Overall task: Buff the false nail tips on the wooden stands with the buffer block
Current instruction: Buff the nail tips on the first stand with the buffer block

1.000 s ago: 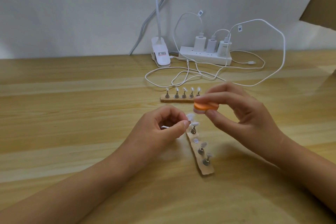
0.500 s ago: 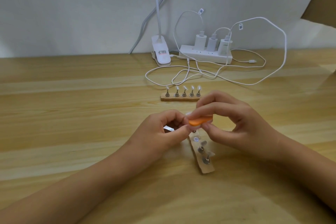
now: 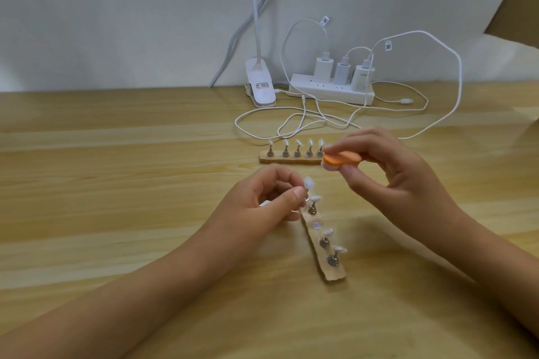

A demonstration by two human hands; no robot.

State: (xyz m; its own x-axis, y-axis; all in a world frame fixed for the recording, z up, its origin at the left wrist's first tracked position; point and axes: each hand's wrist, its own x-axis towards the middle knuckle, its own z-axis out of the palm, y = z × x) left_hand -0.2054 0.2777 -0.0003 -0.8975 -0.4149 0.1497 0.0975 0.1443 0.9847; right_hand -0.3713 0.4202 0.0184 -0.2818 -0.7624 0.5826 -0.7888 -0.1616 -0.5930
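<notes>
**Two hands, one buffer block held off the nail tips**

Two wooden stands lie on the tabletop (image 3: 116, 183). The far stand (image 3: 291, 159) lies crosswise and carries five nail tips upright in a row. The near stand (image 3: 323, 245) runs at a slant from the left hand (image 3: 262, 201) down toward the right, with more white tips on metal pegs along it.

The left hand's grip is narrow. Thumb and forefinger pinch the end nail tip (image 3: 396, 183) at its base, at the far end of the near stand, and the white tip stands up just above the thumb. The other fingers are curled in under the palm.

The right hand (image 3: 388, 175) holds the buffer block (image 3: 339, 159), an orange oval pad with a pale underside. The fingers lie along its top and the thumb is beneath it. The block is off the tabletop, up and to the right of the pinched tip and apart from it. In this view it covers the right end of the far stand.

Along the wall at the back sit a white power strip (image 3: 329, 92) with three chargers plugged in and a white clip lamp (image 3: 261, 87). White cables (image 3: 455, 90) loop loosely across the wood behind the far stand.
</notes>
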